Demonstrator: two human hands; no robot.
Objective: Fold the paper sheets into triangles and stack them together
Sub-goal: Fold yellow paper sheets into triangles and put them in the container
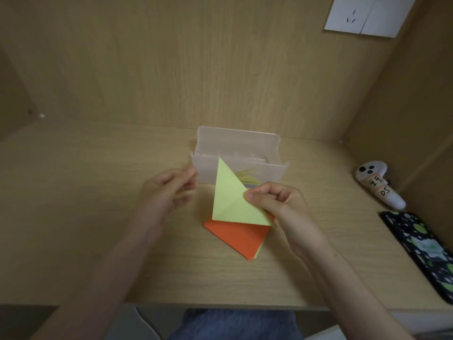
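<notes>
Several folds look finished already. An orange triangle lies flat on the desk, and a pale yellow edge peeking from under its right side suggests at least one more folded piece beneath it.

A yellow-green triangle, creased across its lower half, is in the air just above that pile and tilted up toward the box. The right hand pinches it at its right corner between thumb and curled fingers. The left hand hovers close to the paper's left without touching it. Its fingers are loosely bent and blurred, and nothing shows in it.

Behind the paper stands a clear plastic box with unfolded yellow sheets fanned inside, so more folding probably remains. I judge the step in hand to be laying this triangle on the orange one, squared to its edges.

A white game controller and a patterned phone lie well apart at the desk's right side.
</notes>
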